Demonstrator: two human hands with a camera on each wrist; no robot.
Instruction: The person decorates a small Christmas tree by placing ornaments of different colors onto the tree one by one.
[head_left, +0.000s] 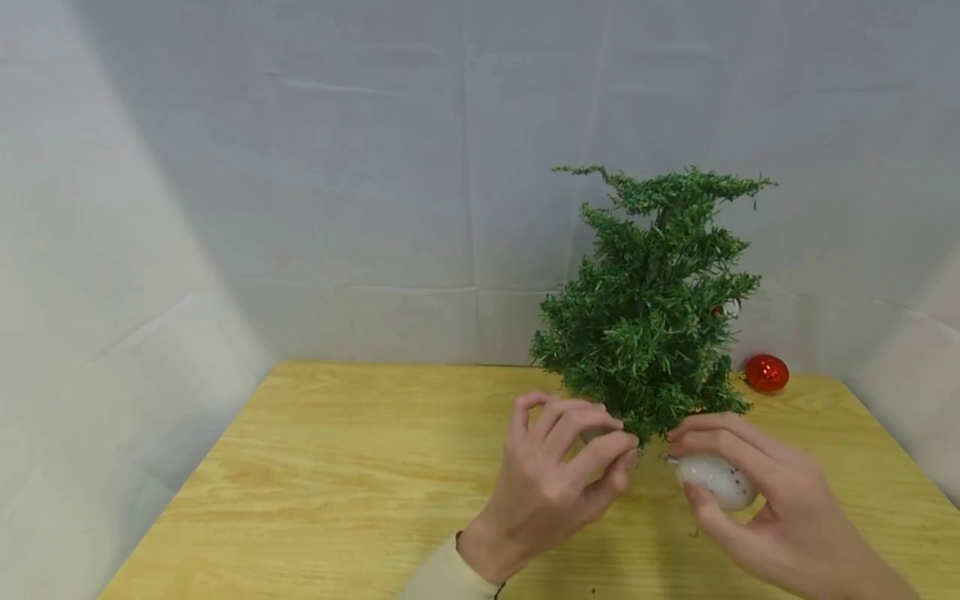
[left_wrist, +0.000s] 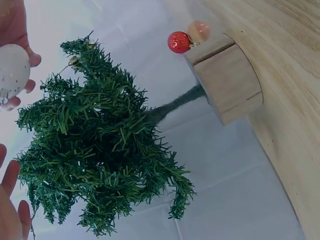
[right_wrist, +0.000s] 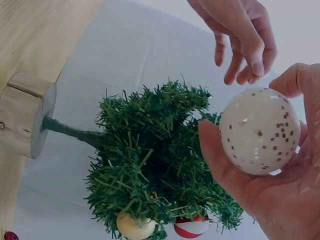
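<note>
My right hand (head_left: 780, 492) grips a white bauble with brown specks (head_left: 716, 482), thumb on one side and fingers on the other. Its silvery cap points toward the tree. Low in front of the small artificial Christmas tree (head_left: 652, 308), my left hand (head_left: 558, 458) has its fingers bent, thumb and index tips together at the end of a branch; they seem to pinch that tip. From the right wrist view, the left hand (right_wrist: 245, 40) is just beyond the bauble (right_wrist: 260, 131). Foliage and fingers partly hide the tree's foot from the head camera.
A shiny red bauble (head_left: 767, 373) lies at the table's back right. Cream (right_wrist: 134, 226) and red-and-white (right_wrist: 191, 227) baubles are by the foliage. The tree's trunk rises from a round wooden base (left_wrist: 225, 80). A pale sheet (head_left: 360, 208) hangs behind the wooden table (head_left: 315, 467).
</note>
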